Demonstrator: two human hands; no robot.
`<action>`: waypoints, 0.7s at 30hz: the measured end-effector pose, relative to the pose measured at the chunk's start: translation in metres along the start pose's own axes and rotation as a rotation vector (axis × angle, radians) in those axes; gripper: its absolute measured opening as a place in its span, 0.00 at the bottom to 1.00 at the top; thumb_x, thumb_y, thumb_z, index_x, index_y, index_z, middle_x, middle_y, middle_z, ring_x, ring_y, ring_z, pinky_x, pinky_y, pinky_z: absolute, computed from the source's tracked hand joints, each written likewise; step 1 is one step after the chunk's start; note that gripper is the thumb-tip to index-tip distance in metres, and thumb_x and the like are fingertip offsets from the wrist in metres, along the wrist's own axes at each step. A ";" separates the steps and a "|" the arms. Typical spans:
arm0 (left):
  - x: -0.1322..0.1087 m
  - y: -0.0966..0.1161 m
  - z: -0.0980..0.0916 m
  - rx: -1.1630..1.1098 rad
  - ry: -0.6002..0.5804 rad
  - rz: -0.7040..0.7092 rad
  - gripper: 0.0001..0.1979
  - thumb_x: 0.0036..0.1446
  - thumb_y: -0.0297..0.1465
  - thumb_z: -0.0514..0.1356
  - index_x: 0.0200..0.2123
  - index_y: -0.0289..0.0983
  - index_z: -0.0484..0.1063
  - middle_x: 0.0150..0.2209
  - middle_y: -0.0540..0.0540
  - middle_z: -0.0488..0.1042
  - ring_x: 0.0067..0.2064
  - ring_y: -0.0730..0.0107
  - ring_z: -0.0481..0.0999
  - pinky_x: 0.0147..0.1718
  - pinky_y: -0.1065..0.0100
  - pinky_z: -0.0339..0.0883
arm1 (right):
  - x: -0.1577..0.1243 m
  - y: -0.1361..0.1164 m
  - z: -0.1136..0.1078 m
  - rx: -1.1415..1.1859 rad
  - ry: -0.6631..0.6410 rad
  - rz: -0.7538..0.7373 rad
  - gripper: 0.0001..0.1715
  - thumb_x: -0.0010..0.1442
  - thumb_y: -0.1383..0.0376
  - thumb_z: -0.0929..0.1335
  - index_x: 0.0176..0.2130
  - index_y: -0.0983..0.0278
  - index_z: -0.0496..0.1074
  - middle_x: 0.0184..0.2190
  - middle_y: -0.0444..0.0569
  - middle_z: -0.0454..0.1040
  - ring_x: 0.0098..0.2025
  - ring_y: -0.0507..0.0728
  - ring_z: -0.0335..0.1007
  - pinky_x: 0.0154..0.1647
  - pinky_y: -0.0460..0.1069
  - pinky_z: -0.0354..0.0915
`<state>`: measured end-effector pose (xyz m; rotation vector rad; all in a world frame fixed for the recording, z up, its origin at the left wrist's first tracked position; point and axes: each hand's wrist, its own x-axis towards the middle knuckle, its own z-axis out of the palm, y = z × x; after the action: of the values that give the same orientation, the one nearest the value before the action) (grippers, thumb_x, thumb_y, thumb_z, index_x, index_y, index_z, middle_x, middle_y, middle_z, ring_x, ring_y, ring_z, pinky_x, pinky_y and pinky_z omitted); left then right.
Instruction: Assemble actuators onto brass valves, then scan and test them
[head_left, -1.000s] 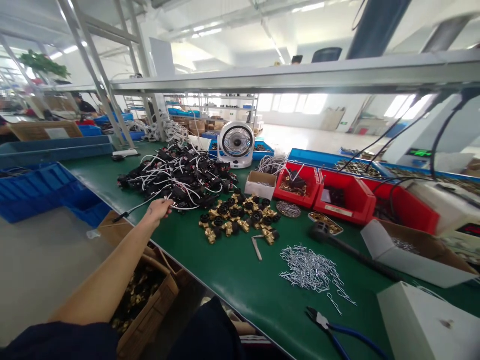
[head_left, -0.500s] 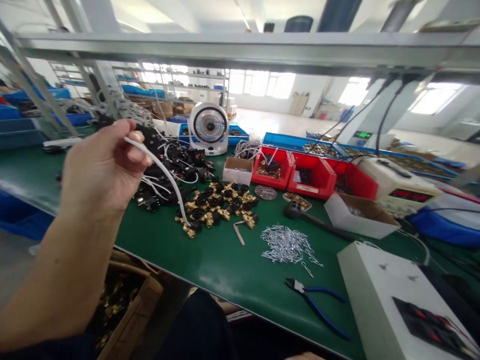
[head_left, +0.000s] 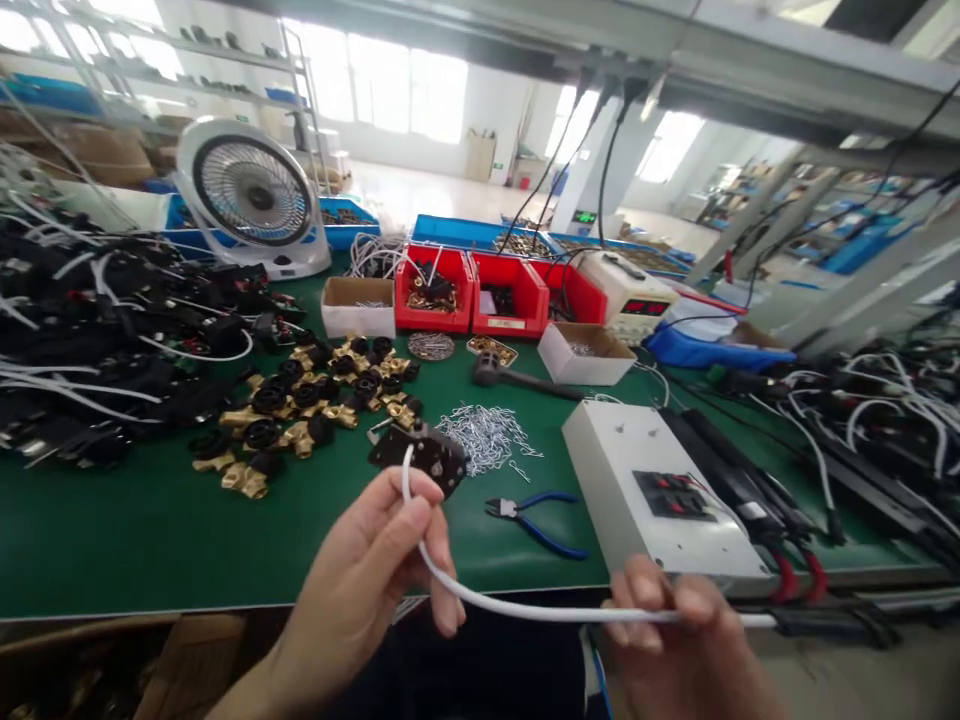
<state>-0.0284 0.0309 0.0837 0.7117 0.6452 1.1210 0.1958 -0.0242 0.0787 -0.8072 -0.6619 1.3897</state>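
My left hand (head_left: 379,565) pinches a white cable (head_left: 525,610) between thumb and fingers, close to where it bends upward. Just beyond those fingers is a flat black part (head_left: 431,455) with small screws, at the upper end of the cable. At the lower right my right hand (head_left: 679,625), somewhat blurred, has its fingers closed around the same cable. Past that hand the cable runs into a black sleeve (head_left: 832,625). Behind the black part lies a heap of silvery cotter pins (head_left: 487,437). Blue-handled cutting pliers (head_left: 536,520) lie on the green tabletop (head_left: 150,540).
Brass fittings with black knobs (head_left: 300,400) are piled left of centre. Black assemblies with white cables (head_left: 112,340) crowd the left. A fan (head_left: 259,195), red bins (head_left: 510,300) and small boxes stand behind. On the right sits a white switch box (head_left: 660,490).
My view has swung right. My left hand has come down from the far left to the front centre, holding the cable. My right hand now grips the cable too, and the black part shows.
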 end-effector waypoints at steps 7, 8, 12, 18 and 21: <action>-0.033 -0.050 -0.057 0.598 0.170 -0.266 0.21 0.56 0.53 0.60 0.40 0.42 0.68 0.28 0.50 0.76 0.31 0.63 0.78 0.35 0.65 0.72 | -0.007 0.009 -0.020 -0.123 0.068 -0.098 0.11 0.61 0.53 0.71 0.33 0.57 0.77 0.28 0.44 0.72 0.25 0.48 0.66 0.28 0.44 0.67; -0.038 -0.048 -0.065 0.791 0.195 -0.272 0.21 0.57 0.55 0.58 0.38 0.43 0.68 0.24 0.50 0.75 0.30 0.62 0.77 0.35 0.64 0.71 | -0.008 0.013 -0.017 -0.132 0.067 -0.101 0.12 0.62 0.54 0.71 0.33 0.58 0.77 0.27 0.44 0.72 0.24 0.48 0.66 0.27 0.43 0.66; -0.031 -0.016 -0.089 1.405 0.469 -0.018 0.23 0.58 0.57 0.52 0.34 0.44 0.68 0.24 0.49 0.73 0.25 0.60 0.73 0.25 0.63 0.67 | -0.007 0.024 -0.009 -0.135 0.066 -0.073 0.12 0.62 0.55 0.71 0.33 0.61 0.78 0.24 0.44 0.73 0.22 0.46 0.65 0.25 0.41 0.63; 0.071 0.028 -0.081 1.603 -0.079 0.424 0.29 0.63 0.54 0.48 0.57 0.41 0.66 0.62 0.42 0.65 0.63 0.53 0.65 0.61 0.52 0.62 | -0.006 0.026 -0.011 -0.068 0.097 0.003 0.13 0.60 0.55 0.72 0.33 0.63 0.77 0.24 0.44 0.73 0.21 0.45 0.64 0.23 0.40 0.62; 0.125 0.015 -0.067 1.750 -0.370 0.245 0.41 0.61 0.57 0.49 0.69 0.40 0.49 0.72 0.39 0.46 0.70 0.51 0.54 0.64 0.51 0.57 | -0.008 0.027 -0.013 -0.048 0.066 0.031 0.12 0.62 0.56 0.71 0.34 0.62 0.77 0.25 0.45 0.75 0.21 0.46 0.66 0.24 0.41 0.62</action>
<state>-0.0501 0.1657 0.0411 2.4468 1.1648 0.3330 0.1900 -0.0340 0.0492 -0.9008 -0.6357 1.3733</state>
